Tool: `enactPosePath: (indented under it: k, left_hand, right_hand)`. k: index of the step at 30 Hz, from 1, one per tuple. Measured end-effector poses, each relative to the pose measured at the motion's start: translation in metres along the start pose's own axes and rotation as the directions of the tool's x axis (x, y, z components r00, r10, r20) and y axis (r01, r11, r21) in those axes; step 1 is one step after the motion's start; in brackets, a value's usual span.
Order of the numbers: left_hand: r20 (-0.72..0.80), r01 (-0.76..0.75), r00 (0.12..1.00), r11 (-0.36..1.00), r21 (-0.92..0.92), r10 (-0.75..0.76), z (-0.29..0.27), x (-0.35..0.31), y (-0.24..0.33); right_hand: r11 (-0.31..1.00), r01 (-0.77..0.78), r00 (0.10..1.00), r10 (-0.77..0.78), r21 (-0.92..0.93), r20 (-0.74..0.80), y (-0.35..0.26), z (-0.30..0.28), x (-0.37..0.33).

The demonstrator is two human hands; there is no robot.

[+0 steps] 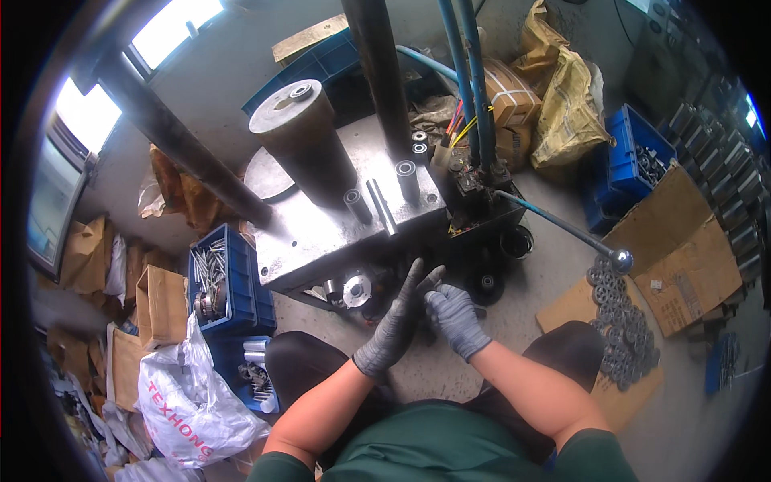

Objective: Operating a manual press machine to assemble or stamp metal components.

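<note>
Both of my hands wear grey gloves and are close together in front of a metal press table (321, 257). My left hand (392, 325) is open, its fingers stretched out and pointing away from me. My right hand (458, 321) is closed beside the left thumb; whatever is in its curled fingers, if anything, is hidden. On the table just beyond are a bright steel shaft (381, 206), lying at a slant, and two small cylinders topped with bearings, a shorter one (357, 207) and a taller one (408, 183). A large steel cylinder (309, 149) carries a loose bearing (300, 91) on top.
A long lever (554, 219) with a ball end reaches out at right. Several ring-shaped metal parts (622, 329) lie on cardboard (554, 309). Blue crates (261, 301) of metal parts and a white sack (189, 402) stand at left. Another blue crate (622, 149) is at far right.
</note>
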State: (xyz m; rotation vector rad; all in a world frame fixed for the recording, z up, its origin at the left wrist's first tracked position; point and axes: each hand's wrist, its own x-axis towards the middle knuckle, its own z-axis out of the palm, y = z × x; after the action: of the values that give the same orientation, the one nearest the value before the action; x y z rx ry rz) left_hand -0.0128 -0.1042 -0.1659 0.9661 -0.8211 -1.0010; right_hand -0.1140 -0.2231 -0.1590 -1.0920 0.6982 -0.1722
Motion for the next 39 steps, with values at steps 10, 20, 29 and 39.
enactPosePath:
  k: [10, 20, 29, 39]
  left_hand:
    - [0.033, -0.101, 0.994, 0.995, -0.018, 0.102, 0.002, 0.006, 0.013]
    - [0.043, -0.057, 0.996, -0.190, 0.980, -0.077, 0.002, 0.005, 0.009]
    - [0.060, -0.131, 0.965, -0.271, 0.954, -0.253, 0.007, -0.019, -0.046]
    - [0.040, -0.120, 0.942, -0.223, 0.967, -0.334, 0.006, -0.033, -0.053]
  right_hand:
    - [0.927, 0.241, 0.971, -0.231, -0.289, 0.067, 0.008, 0.003, 0.005]
    - [0.770, 0.314, 0.912, -0.407, -0.555, -0.049, -0.004, -0.028, 0.017]
    - [0.467, 0.163, 0.977, -0.197, -0.869, 0.078, 0.026, -0.022, 0.031]
    - [0.494, 0.234, 0.971, -0.157, -0.837, 0.178, 0.046, -0.019, 0.020]
